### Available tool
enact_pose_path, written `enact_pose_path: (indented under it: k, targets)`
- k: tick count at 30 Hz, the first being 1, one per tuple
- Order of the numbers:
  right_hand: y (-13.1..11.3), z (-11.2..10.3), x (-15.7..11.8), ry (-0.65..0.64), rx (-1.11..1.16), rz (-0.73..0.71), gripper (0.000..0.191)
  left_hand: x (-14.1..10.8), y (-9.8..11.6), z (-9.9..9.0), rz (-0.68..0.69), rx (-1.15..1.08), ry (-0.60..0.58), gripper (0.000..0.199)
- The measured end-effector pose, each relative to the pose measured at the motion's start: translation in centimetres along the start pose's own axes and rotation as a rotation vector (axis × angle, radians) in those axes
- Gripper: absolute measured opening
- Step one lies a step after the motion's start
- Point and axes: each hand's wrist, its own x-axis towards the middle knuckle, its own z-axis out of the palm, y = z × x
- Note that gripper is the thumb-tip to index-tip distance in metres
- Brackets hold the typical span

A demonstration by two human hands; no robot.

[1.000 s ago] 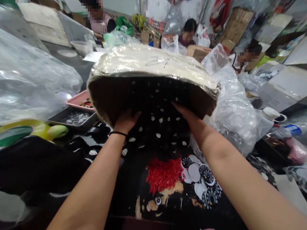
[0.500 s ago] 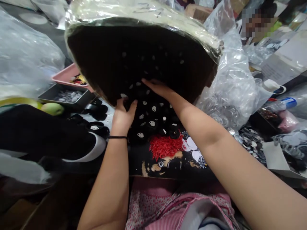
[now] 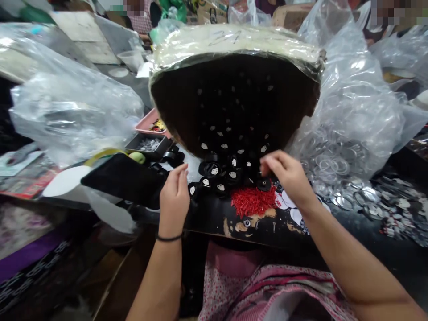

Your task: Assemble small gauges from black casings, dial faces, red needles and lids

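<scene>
A large tape-wrapped container (image 3: 234, 42) tilts its dark mouth toward me, with black round parts (image 3: 233, 174) bearing small whitish plates spread in its opening and onto the table. My left hand (image 3: 174, 191) is beside the left edge of these parts, fingers bent together; whether something small is between them is hidden. Above the red pile's right side is my right hand (image 3: 284, 171), its fingers curled together near the black parts, and what they hold, if anything, cannot be made out. The pile of small red pieces (image 3: 254, 201) lies in front of the black parts.
Clear rings fill a plastic bag (image 3: 337, 151) at the right. White discs (image 3: 296, 216) lie beside the red pile. A pink tray (image 3: 144, 123) and a dark tray (image 3: 163, 145) stand left of the container. People are partly visible at the back.
My right hand has come back out of the container toward the red pile. My left hand has moved away from the container's mouth, its fingers closer together. The camera view has shifted left.
</scene>
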Motion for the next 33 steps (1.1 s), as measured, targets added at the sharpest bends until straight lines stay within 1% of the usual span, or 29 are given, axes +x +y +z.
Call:
enact_pose_path:
  k: [1,3,5,7,10,14,18,21,23,24,25,26,27,28,29,30,31,33]
  targets:
    - [0.3,-0.3,-2.7,-0.064,0.018,0.066,0.022,-1.4,-0.6,-0.4,0.001,0.017,0.017,0.04]
    - [1.0,-0.2,-7.0,-0.207,0.05,0.162,0.021,-3.6,-1.6,-0.3,0.016,0.054,0.038,0.041]
    - [1.7,0.1,-9.7,-0.295,0.073,0.202,0.023,-4.7,-2.2,0.5,0.048,0.096,0.036,0.047]
    - [2.1,0.2,-11.2,-0.351,0.072,0.197,0.025,-4.7,-2.4,1.6,0.074,0.142,0.029,0.051]
    - [2.5,-0.5,-12.2,-0.433,0.037,0.197,0.029,-4.0,-2.2,2.5,0.091,0.196,0.013,0.05]
    - [3.0,-2.0,-13.5,-0.491,0.072,0.263,0.033,-3.6,-2.2,3.0,0.102,0.24,-0.005,0.047]
    - [3.7,-3.0,-14.4,-0.527,0.115,0.302,0.032,-3.3,-2.3,3.2,0.081,0.247,0.043,0.044]
    - [4.2,-3.6,-14.4,-0.53,0.168,0.331,0.031,-4.4,-0.8,3.4,0.086,0.229,0.142,0.051]
    - [4.5,-3.8,-14.1,-0.492,0.245,0.382,0.03,-6.5,1.2,3.7,0.12,0.213,0.204,0.056]
    - [4.8,-3.9,-13.9,-0.464,0.288,0.401,0.033,-8.0,2.4,4.0,0.157,0.196,0.2,0.057]
    - [5.0,-3.9,-13.7,-0.439,0.326,0.415,0.039,-9.6,3.7,4.4,0.209,0.174,0.162,0.057]
    - [5.3,-3.8,-13.5,-0.418,0.354,0.421,0.046,-11.3,5.0,4.9,0.3,0.104,0.066,0.057]
    - [5.5,-3.6,-13.2,-0.397,0.372,0.422,0.05,-12.9,6.2,5.5,0.374,0.038,-0.073,0.057]
    - [5.7,-3.5,-13.0,-0.383,0.377,0.426,0.049,-14.4,7.3,6.1,0.397,-0.032,-0.199,0.057]
    - [5.8,-3.3,-12.8,-0.371,0.37,0.433,0.045,-15.5,8.2,6.6,0.39,-0.115,-0.31,0.058]
    - [5.8,-3.3,-12.6,-0.359,0.357,0.44,0.039,-16.3,8.9,7.0,0.342,-0.208,-0.392,0.059]
    - [5.6,-3.2,-12.6,-0.35,0.342,0.441,0.034,-16.9,9.4,7.2,0.248,-0.31,-0.452,0.059]
    - [5.0,-3.4,-12.7,-0.345,0.297,0.43,0.028,-17.3,9.7,7.1,-0.028,-0.498,-0.527,0.053]
